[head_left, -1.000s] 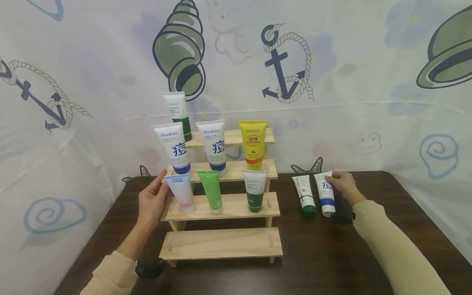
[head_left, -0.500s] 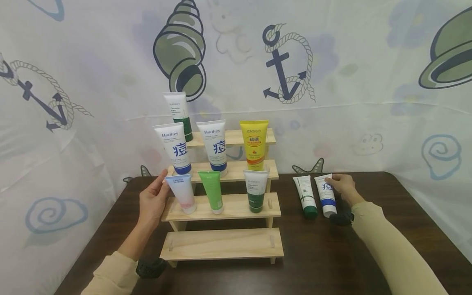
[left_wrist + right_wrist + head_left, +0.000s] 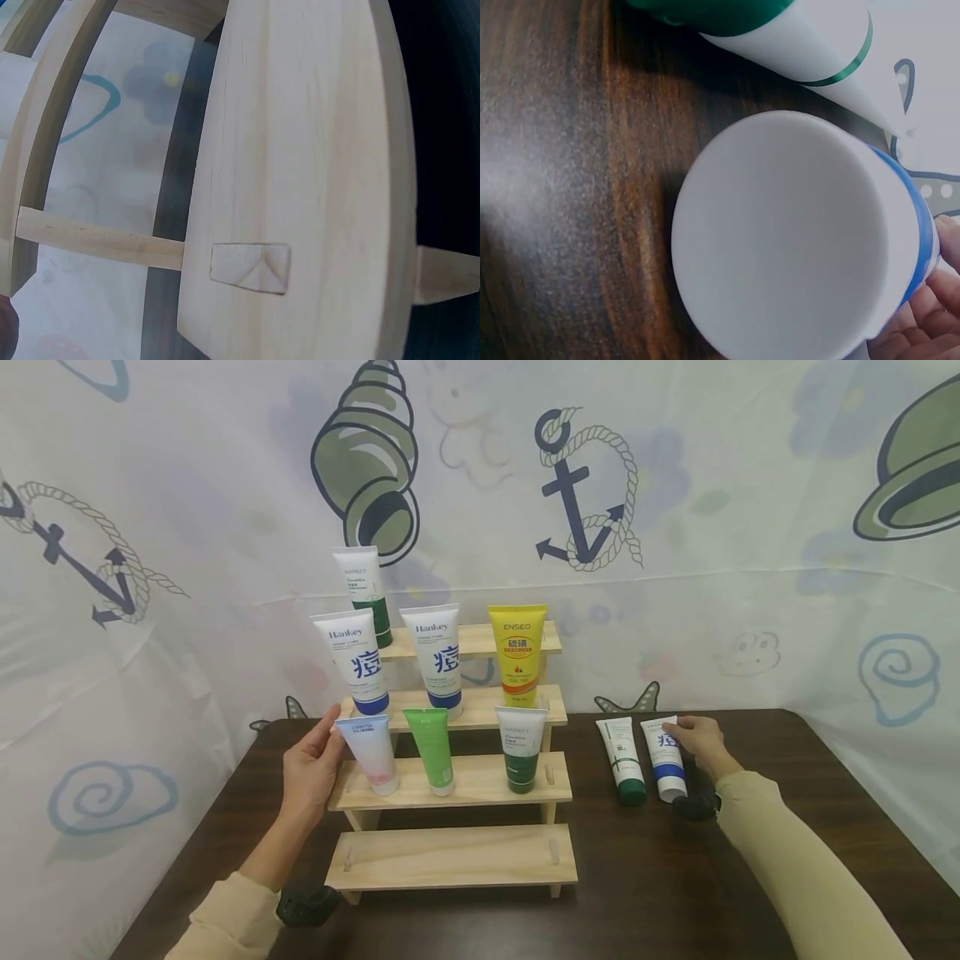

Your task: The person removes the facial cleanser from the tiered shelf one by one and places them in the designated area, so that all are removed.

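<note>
In the head view, my right hand [image 3: 699, 741] pinches the upper end of a white-and-blue squeeze tube [image 3: 666, 760] lying on the table at right. Its round white cap [image 3: 780, 240] fills much of the right wrist view, with curled fingers [image 3: 922, 322] behind it. Beside it lies a white tube with a green cap [image 3: 622, 760]. My left hand [image 3: 309, 770] holds the left end of a stepped wooden display rack [image 3: 450, 856], close to a pink-and-white tube [image 3: 371, 756]. In the left wrist view, one fingertip [image 3: 7, 330] shows at a shelf's end.
Several tubes stand on the rack: a green tube [image 3: 429, 752], a yellow tube [image 3: 517, 652], a white-and-green tube [image 3: 520, 747], and other white ones on the upper steps. The bottom board [image 3: 300, 150] bears nothing. A printed cloth [image 3: 480, 510] hangs behind the dark table [image 3: 637, 885].
</note>
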Available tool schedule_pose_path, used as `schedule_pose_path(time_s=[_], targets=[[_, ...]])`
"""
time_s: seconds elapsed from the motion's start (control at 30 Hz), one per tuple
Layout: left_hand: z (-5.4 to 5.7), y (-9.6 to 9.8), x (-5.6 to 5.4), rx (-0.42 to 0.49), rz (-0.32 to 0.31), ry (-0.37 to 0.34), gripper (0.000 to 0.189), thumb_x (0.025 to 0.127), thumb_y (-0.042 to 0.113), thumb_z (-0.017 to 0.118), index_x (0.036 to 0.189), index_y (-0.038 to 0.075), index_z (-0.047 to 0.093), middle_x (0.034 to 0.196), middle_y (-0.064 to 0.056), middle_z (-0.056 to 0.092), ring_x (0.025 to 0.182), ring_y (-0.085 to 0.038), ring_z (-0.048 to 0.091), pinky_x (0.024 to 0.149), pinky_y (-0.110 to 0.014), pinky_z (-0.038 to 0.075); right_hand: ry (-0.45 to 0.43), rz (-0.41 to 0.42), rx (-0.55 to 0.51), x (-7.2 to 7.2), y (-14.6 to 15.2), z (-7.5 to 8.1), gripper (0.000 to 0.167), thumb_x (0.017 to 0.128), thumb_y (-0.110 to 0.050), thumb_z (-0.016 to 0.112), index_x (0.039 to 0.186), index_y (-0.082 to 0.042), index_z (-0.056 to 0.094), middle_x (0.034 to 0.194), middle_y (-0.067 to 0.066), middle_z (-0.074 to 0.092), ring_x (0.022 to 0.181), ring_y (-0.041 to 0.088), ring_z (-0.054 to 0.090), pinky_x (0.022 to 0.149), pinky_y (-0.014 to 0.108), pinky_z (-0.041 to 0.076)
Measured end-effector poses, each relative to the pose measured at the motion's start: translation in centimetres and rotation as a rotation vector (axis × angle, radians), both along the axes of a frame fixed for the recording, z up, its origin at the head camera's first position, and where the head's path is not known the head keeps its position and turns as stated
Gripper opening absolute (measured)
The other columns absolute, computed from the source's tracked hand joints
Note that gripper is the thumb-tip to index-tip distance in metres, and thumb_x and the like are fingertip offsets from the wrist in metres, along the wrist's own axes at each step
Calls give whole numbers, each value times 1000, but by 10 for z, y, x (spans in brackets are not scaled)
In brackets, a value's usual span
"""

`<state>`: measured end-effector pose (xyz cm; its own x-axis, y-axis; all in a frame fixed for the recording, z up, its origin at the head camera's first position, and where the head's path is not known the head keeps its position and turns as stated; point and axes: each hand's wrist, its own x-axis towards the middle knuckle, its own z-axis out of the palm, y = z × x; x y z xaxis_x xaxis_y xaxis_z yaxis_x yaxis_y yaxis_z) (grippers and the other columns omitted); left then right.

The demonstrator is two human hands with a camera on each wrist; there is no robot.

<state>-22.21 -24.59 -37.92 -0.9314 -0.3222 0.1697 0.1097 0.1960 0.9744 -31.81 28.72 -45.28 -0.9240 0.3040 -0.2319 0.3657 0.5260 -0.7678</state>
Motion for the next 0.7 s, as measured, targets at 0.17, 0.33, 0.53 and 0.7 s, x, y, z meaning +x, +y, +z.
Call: schedule_pose_path(time_s=[0.17,0.33,0.53,0.7], targets=[[0,0,0,-13,5,6,46,94,22,57,138,12,48,142,-2,47,130,-13,45,95,-12,42,-1,8,11,2,1,1,57,95,-28,51,136,11,39,132,32,44,111,40,50,96,51,46],[0,1,1,-3,2,-2,47,93,24,58,138,12,48,142,-1,46,131,-14,44,97,-14,41,16,9,26,4,2,1,54,95,-25,51,132,13,43,130,33,46,110,40,49,95,50,47],[1,1,1,7,3,7,47,93,22,58,138,11,48,142,-2,46,131,-14,44,97,-15,41,41,21,30,6,3,1,51,95,-23,52,128,15,46,125,33,50,104,38,54,89,46,52],[1,1,1,11,1,4,47,94,22,58,138,11,48,142,-3,46,131,-15,44,98,-15,41,48,23,17,7,6,-1,48,94,-20,53,126,15,47,122,33,51,102,37,56,85,44,55]])
